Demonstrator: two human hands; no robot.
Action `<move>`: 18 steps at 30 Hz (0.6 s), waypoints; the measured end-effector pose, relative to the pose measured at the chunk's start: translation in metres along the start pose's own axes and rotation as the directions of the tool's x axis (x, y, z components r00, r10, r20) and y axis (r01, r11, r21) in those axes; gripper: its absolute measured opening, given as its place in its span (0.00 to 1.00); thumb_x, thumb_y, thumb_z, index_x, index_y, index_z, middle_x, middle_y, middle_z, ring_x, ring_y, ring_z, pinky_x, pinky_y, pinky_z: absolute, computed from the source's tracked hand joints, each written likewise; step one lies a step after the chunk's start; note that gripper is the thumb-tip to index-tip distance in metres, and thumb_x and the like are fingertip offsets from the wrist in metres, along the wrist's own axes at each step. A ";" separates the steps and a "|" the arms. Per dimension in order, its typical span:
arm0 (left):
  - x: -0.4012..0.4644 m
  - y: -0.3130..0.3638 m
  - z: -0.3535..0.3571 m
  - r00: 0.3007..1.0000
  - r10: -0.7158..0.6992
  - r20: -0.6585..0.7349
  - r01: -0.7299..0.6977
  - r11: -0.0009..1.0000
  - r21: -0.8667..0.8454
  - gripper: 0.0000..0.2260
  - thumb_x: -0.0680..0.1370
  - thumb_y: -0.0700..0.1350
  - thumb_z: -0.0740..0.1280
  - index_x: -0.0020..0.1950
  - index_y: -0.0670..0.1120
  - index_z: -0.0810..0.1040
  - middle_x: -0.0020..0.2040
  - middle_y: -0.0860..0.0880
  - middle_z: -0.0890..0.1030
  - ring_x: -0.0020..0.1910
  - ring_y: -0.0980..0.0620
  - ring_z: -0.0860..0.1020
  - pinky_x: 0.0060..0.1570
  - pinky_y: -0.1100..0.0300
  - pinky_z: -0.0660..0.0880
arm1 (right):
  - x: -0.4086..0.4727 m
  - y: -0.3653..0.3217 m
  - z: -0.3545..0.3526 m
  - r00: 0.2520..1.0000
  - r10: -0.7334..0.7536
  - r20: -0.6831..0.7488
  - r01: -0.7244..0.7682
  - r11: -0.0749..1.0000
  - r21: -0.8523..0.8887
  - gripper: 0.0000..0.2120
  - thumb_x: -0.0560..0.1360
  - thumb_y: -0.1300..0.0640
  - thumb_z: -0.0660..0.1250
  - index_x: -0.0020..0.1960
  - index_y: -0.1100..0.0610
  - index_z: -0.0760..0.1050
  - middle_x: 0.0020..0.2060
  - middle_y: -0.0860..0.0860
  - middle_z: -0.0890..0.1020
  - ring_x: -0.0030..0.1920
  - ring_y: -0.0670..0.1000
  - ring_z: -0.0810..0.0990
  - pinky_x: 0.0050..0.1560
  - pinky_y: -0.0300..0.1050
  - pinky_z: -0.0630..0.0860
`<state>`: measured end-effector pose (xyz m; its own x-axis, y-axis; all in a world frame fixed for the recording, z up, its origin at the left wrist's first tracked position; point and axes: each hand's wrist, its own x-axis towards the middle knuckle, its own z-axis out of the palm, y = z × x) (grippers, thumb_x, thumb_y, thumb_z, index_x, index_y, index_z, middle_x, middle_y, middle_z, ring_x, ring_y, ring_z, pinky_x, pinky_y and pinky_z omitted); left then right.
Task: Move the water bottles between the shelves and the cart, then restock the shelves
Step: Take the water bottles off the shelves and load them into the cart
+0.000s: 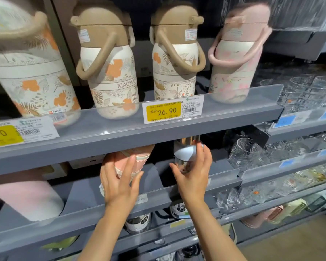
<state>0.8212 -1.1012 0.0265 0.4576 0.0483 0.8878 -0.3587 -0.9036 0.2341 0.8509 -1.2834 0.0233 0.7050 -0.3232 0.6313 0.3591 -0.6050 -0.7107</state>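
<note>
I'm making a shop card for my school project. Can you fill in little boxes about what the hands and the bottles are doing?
place: grey shop shelf
top row: three orange-flowered bottles, one pink-flowered bottle
price tag: yellow tag reading 26.90
left hand: holds a pink bottle on the shelf below
right hand: grips a clear bottle with a shiny top
to the right: clear drinking glasses
cart: not in view

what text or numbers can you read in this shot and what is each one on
"XIAOMAI": floral bottle, second from left on the upper shelf.
"26.90": yellow price tag on the upper shelf edge.
"90": partly cut-off yellow tag at far left.
Barcodes, small print and the bottles' stickers: too small or blurred to read.
</note>
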 end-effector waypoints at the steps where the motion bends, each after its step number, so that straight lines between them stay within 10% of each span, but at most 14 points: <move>1: 0.000 0.000 0.000 1.000 -0.015 -0.006 0.015 1.000 -0.001 0.33 0.70 0.43 0.73 0.70 0.56 0.61 0.54 0.42 0.64 0.48 0.42 0.65 0.41 0.37 0.76 | -0.002 0.001 0.000 1.000 -0.020 0.016 0.021 0.999 -0.033 0.48 0.62 0.58 0.81 0.72 0.48 0.55 0.70 0.59 0.62 0.69 0.59 0.64 0.59 0.58 0.76; 5: 0.001 0.003 -0.003 0.998 -0.066 -0.019 0.066 0.998 -0.015 0.37 0.67 0.41 0.75 0.69 0.57 0.60 0.57 0.42 0.63 0.51 0.41 0.66 0.45 0.36 0.74 | -0.004 0.002 0.001 0.997 -0.047 0.056 0.052 0.993 -0.104 0.47 0.62 0.55 0.81 0.71 0.49 0.57 0.69 0.52 0.60 0.67 0.60 0.66 0.45 0.63 0.80; 18: 0.000 0.005 -0.011 0.983 -0.179 -0.030 0.175 0.977 -0.120 0.32 0.72 0.49 0.70 0.71 0.54 0.55 0.61 0.44 0.61 0.57 0.42 0.66 0.55 0.46 0.66 | -0.005 -0.001 -0.006 1.000 -0.027 0.013 0.027 0.998 -0.052 0.42 0.66 0.54 0.78 0.72 0.49 0.57 0.68 0.58 0.67 0.66 0.56 0.66 0.48 0.58 0.78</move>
<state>0.8107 -1.1010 0.0324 0.4899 0.2224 0.8429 -0.3683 -0.8236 0.4314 0.8438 -1.2858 0.0227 0.7032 -0.2973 0.6459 0.3462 -0.6502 -0.6763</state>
